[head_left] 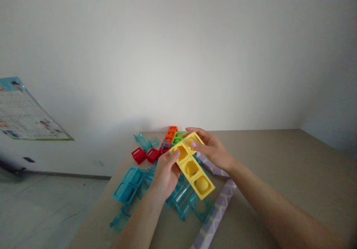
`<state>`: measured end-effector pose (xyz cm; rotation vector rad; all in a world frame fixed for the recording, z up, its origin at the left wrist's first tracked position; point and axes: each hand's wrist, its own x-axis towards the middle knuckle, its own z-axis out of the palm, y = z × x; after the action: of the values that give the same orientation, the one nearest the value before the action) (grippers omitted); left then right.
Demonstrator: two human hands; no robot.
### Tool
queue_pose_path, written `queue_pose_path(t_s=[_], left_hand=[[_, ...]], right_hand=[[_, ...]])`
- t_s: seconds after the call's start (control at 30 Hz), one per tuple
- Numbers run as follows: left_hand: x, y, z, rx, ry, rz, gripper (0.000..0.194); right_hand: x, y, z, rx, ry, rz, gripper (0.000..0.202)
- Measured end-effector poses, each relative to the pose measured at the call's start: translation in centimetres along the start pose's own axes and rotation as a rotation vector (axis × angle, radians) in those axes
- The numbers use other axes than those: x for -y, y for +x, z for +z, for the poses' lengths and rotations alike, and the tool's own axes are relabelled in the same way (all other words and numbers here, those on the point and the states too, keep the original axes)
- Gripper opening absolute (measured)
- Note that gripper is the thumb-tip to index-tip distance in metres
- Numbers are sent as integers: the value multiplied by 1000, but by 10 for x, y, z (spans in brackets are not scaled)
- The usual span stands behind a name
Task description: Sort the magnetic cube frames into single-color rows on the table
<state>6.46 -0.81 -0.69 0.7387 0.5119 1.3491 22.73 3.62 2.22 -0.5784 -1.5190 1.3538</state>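
Observation:
Several joined yellow blocks (191, 167) with rounded openings are held up above the table, forming a bent piece. My left hand (166, 171) grips the piece at its left side, thumb on one block's opening. At the upper right end, my right hand (213, 148) pinches a yellow block (192, 142) with its thumb on the front and fingers behind. That block touches the others; whether it is fully joined I cannot tell. Below the hands lie transparent blue parts (182, 200), partly covered by the yellow piece and my left hand.
Red blocks (138, 155), orange blocks (171, 133), a green block (177, 138) and a clear blue part (143, 141) lie at the back. Blue blocks (129, 185) are at the left. A purple patterned strip (217, 213) lies at the right. A wall (195, 55) stands behind the table (279, 159).

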Motion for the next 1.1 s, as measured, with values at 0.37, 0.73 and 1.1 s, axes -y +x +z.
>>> queue_pose_path(t_s=[0.37,0.73,1.1], left_hand=[[-1,1,-1,-21,37,188,36],[-9,4,-2,-3,-163,36,48],[-14,4,-9,-64,-323,-103,41]], right_hand=[[-20,-11,-2,360,265,371,52],[-10,-10,-9,347,416,461,38],[-10,-7,-14,250,468,480,43]])
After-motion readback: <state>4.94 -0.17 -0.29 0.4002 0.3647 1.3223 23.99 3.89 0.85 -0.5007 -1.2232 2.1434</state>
